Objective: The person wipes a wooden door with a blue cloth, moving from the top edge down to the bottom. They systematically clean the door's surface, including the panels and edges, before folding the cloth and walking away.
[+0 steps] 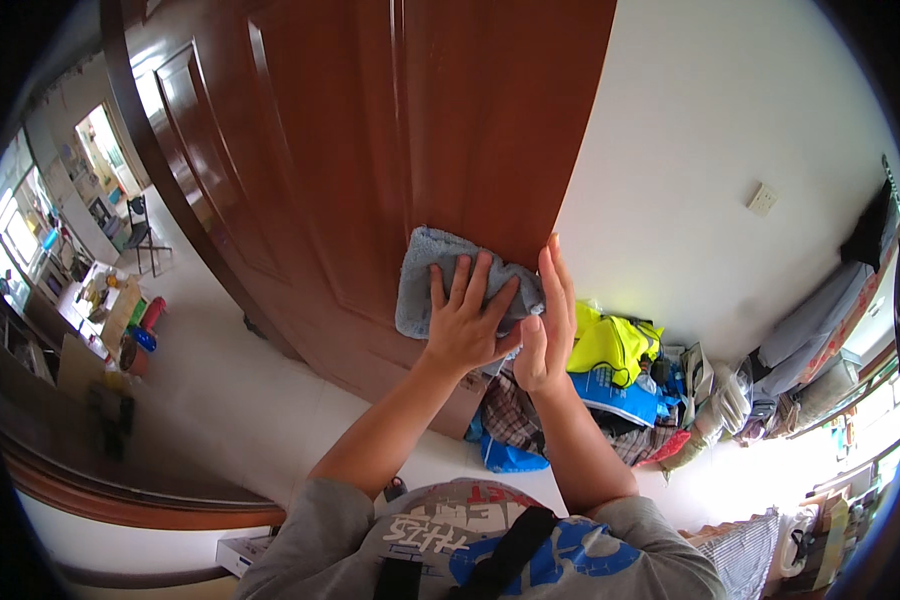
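My left hand (471, 315) lies flat with spread fingers on a blue-grey terry cloth (427, 262), holding it against a glossy red-brown panelled wooden door (487, 127). The cloth is folded and reaches nearly to the door's free edge. At that edge, my right hand (549, 322) stands upright, fingers straight and close together, its thumb beside the cloth's right end. Whether the right hand grips the cloth or the door edge cannot be made out, since its palm side is hidden.
Beyond the door edge, a yellow high-visibility garment (607, 341), blue bags (619, 397) and plaid fabric (510, 405) lie heaped by the white wall (690, 150). A wall socket (762, 199) sits above. Leftward, a folding chair (141, 232) stands on the pale tiled floor (210, 375).
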Demonstrator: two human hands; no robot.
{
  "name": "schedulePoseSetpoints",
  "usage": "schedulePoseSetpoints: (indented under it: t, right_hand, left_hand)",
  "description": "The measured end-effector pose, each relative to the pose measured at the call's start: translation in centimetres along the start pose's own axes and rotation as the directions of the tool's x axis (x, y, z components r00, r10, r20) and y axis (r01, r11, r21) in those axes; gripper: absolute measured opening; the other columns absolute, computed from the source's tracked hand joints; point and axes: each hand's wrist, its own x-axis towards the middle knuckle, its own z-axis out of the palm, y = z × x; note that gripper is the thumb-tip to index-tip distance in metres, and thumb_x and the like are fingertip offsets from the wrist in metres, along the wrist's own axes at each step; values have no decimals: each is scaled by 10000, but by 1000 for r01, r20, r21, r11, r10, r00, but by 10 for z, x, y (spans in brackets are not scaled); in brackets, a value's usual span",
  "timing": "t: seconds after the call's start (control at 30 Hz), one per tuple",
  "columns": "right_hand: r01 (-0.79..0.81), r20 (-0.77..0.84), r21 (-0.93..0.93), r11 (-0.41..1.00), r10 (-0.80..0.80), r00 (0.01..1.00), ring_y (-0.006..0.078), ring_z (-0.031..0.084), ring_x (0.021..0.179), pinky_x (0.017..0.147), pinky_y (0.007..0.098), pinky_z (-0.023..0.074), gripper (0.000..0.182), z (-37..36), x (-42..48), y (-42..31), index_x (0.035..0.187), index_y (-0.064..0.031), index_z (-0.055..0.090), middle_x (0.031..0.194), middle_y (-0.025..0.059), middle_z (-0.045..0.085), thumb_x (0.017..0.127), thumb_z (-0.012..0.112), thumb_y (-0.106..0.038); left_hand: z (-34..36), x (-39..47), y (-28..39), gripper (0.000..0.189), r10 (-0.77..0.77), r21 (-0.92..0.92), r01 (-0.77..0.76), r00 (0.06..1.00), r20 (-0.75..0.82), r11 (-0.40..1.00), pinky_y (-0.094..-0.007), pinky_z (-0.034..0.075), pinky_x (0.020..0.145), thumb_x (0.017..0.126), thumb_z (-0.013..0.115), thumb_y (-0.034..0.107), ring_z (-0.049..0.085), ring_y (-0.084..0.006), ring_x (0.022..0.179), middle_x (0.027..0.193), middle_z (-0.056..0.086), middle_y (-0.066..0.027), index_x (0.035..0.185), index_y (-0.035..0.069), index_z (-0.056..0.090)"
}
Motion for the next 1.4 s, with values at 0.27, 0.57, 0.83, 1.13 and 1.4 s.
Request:
schedulePoseSetpoints:
  t: [0.27,0.57,0.83,1.13,1.4]
  right_hand:
    - [-101,11,109,989,101,995,426,450,1372,1144,462,329,665,-8,1,-4,1478,126,325,1479,325,427,968,469,-277]
    - [-4,9,25,1000,4,1000,422,380,1419,1165,475,297,664,-2,-6,1,1481,130,318,1515,324,362,947,515,-212]
    - [4,-12,-179,984,-7,1000,452,349,1437,1169,486,303,669,8,-1,-13,1484,60,374,1546,311,333,867,591,-84]
    - [236,136,-371,898,-199,971,527,356,1409,1141,541,353,733,22,-4,-30,1434,125,407,1505,357,362,769,671,-34]
    - [182,497,-445,877,73,865,402,274,1488,1179,553,269,710,46,-9,-20,1505,-56,409,1594,174,335,855,658,-198]
  left_hand:
    - [-22,85,-4,570,102,55,-96,986,-134,994,-690,153,1146,901,522,531,320,-399,1468,1602,337,-170,1402,272,599]
    - [-60,167,-10,630,235,36,-232,969,-81,972,-680,168,1152,877,527,479,329,-398,1464,1621,310,-157,1496,384,462]
    - [-87,248,-16,647,287,88,-274,936,-205,958,-658,161,1164,881,509,499,306,-420,1473,1623,289,-182,1497,300,484]
    - [-109,296,-66,680,287,171,-241,893,-347,955,-641,173,1167,930,481,526,266,-417,1488,1628,269,-182,1530,210,430]
    - [-134,302,-176,709,52,180,25,910,-411,983,-583,156,1201,949,464,497,184,-375,1523,1655,187,-172,1580,211,313]
